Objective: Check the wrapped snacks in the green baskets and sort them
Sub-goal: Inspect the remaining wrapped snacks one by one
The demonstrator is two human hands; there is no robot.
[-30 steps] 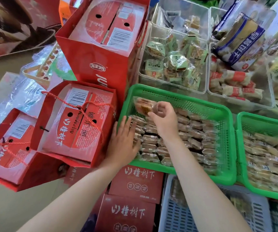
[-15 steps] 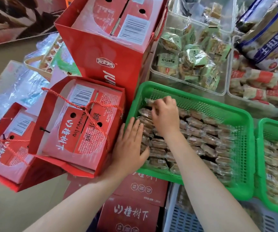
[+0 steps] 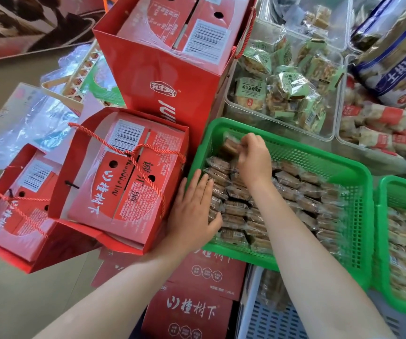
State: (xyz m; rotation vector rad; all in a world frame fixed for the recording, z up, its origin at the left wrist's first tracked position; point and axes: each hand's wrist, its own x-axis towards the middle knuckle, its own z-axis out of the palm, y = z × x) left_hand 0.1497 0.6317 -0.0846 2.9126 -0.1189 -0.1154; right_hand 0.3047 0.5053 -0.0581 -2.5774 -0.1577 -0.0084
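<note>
right hand (image 3: 254,160) lifts wrapped snack (image 3: 231,146) again

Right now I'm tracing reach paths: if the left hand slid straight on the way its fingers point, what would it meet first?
The left hand already rests on the wrapped snacks in the green basket; straight on, it likely meets the right hand, though depth is unclear.

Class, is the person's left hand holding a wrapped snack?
No: the left hand lies flat, fingers straight, on the snack rows.

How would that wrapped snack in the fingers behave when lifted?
Probably light: the right hand pinches the snack with fingertips alone. Its clear glossy wrapper looks crinkly and perhaps slippery. The block inside seems to hold its shape, so likely stiff, though possibly crumbly.
</note>
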